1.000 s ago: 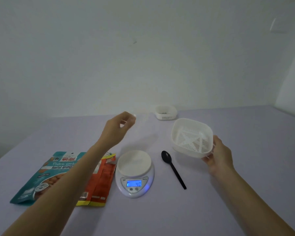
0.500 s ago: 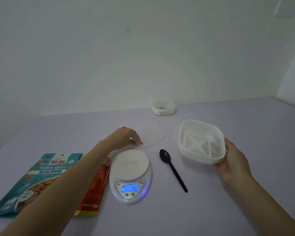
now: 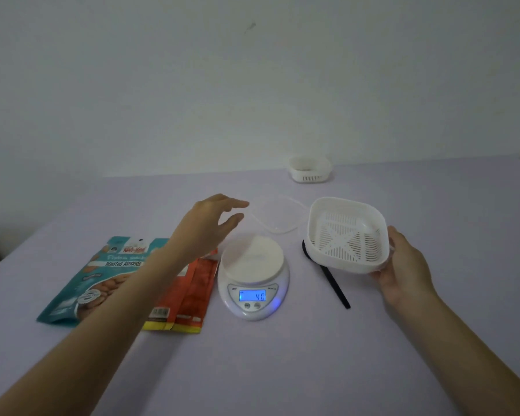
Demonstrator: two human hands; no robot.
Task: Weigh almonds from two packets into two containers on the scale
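Freed from clear plastic lid, left hand hovered slack-fingered; right hand gripped white slotted container; next, likely level onto white digital scale.

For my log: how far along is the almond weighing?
Done: clear lid off, scale lit. In hand: the right hand holds the white container, empty, not yet on the scale; the left hand is open. To do: pouring from teal packet and orange packet, both lying flat; second container waits at the back.
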